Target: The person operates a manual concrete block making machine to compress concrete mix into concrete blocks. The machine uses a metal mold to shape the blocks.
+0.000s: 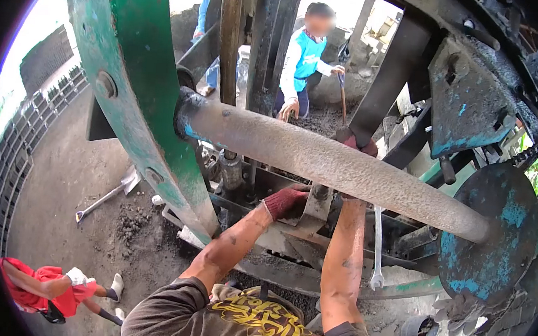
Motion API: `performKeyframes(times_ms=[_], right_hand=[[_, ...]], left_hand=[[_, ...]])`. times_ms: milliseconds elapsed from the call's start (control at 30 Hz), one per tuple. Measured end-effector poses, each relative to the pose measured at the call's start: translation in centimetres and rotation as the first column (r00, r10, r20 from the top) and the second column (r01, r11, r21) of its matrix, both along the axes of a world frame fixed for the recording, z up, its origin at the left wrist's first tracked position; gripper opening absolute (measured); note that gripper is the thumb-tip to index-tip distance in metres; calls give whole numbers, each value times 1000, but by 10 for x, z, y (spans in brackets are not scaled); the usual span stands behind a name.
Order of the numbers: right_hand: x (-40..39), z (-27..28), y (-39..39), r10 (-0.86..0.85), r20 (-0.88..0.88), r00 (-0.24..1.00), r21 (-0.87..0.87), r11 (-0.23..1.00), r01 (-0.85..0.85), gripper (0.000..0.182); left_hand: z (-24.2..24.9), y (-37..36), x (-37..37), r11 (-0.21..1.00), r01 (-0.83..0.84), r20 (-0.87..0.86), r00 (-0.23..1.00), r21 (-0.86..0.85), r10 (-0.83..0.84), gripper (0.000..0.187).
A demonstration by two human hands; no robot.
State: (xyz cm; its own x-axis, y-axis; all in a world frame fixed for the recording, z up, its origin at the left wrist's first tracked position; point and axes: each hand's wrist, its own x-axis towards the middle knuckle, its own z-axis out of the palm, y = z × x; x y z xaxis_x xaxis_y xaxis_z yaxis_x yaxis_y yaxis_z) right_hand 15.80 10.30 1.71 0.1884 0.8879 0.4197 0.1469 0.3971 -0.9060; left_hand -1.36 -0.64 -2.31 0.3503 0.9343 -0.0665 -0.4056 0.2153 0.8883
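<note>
My left hand (287, 203), in a dark red glove, is closed at the left side of an upright metal bracket (315, 210) with a bolt head on top; what its fingers hold is hidden. My right arm passes under a thick, rough metal pipe (319, 159). The gloved right hand (363, 146) shows past the pipe's far side, beside a dark slanted bar (387, 76), its fingers mostly hidden. A long steel wrench (377, 247) hangs down right of my right forearm, open jaw lowest, its upper end behind the pipe.
A curved green frame (142, 65) rises at left, and a round blue-black plate (492, 233) caps the pipe at right. A person in a blue vest (305, 55) kneels beyond, holding a handle. A person in red (48, 287) is at lower left, near a shovel (101, 203).
</note>
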Motion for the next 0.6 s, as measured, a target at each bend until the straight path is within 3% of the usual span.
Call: performKeyframes(times_ms=[100,167,200,233,333,400,467,500,533,567,600], right_hand=[[2,0,-1,20,-8,1000,40,999,-19,29],[-3,4,5,36,-19,999,67,997,-34,28],[-1,3,5,44,-27,999,79,996,-42,28],[1,2,4,53,-34,998,90,995,-50,28],[-2,2,3,81,-48,996,109,991,-75,28],[-4,5,5,101,-49,994,118,989,-95,28],[4,5,6,126,-47,991,122,985,-119,28],[5,6,7,138,-48,989,127,983,-131,28],[4,3,3,148,-50,988,131,981,-140,28],[4,3,4,158,-50,986,136,979,-150,28],[7,5,5,167,-52,985,144,977,-158,27]], left_hand=[[-25,12,8,993,32,90,995,110,-42,40],[-41,20,12,851,-185,-152,944,492,294,42],[-17,2,14,816,-115,-316,884,566,344,42],[-11,-2,19,739,-241,-294,806,629,513,39],[-3,-9,16,752,-293,-344,752,591,562,38],[-36,14,-1,914,-44,-393,894,403,217,38],[-47,22,-4,900,-64,-435,859,431,270,37],[-29,17,-3,885,-72,-478,820,460,315,37],[-11,10,0,962,-98,-507,834,253,218,36],[-16,12,2,961,-103,-507,832,257,225,36],[-26,15,5,901,-100,-432,851,423,298,37]])
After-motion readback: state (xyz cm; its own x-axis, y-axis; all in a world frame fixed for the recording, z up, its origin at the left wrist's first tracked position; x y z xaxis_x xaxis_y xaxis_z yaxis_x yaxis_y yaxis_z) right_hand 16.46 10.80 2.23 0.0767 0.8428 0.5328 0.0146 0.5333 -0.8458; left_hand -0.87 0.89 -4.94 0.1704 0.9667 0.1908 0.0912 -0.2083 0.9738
